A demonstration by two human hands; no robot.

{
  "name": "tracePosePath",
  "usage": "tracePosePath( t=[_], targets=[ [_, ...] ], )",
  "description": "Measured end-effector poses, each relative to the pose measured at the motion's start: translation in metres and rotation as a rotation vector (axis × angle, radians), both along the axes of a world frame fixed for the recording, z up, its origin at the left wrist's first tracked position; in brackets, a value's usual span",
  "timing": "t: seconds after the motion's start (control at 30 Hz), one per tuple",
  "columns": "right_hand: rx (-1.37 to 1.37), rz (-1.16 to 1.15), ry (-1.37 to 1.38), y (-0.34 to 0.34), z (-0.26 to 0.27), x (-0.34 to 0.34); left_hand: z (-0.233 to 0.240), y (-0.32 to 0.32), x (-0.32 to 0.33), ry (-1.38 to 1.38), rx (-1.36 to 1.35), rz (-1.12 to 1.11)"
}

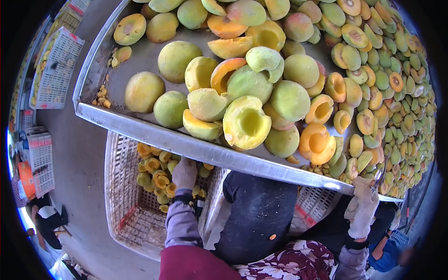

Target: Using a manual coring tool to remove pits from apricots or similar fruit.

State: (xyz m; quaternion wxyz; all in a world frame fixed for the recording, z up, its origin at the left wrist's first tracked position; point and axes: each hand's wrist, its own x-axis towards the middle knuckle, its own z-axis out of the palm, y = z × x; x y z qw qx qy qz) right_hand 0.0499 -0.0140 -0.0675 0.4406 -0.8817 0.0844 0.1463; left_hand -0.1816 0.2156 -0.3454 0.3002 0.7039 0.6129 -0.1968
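A metal-rimmed table bears many halved stone fruits, green to orange, some hollow where the pit was, such as the large cut half near the front rim. My left hand, in a knitted glove, reaches down into a white plastic crate below the table, beside pitted fruit halves; its fingers are partly hidden under the rim. My right hand, in a soiled pale glove, is at the table's front rim on the right. A thin metal thing shows by its fingers; the grip on it is unclear.
The white perforated crate stands on the floor left of my legs, with another crate under the table to the right. Heaped fruit covers the table's right side. Stacked crates and people are at far left; another person is at lower right.
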Motion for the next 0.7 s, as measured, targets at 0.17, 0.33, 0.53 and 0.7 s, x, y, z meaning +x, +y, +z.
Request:
tracePosePath(
  t=[0.17, 0.33, 0.53, 0.7],
  targets=[
    [-0.005, 0.014, 0.009, -0.002, 0.0, 0.0, -0.052, -0.008, 0.0, -0.18, 0.01, -0.183],
    [0.02, -0.008, -0.007, -0.003, -0.002, 0.0, -0.037, -0.025, 0.005, -0.289, -0.417, -0.044],
    [-0.016, -0.027, 0.019, 0.0, 0.001, -0.001, 0.018, -0.018, -0.006, -0.314, -0.056, 0.02],
    [0.026, -0.017, 0.04, -0.003, 0.003, 0.001, 0.028, 0.016, 0.005, -0.071, 0.141, 0.005]
  ],
)
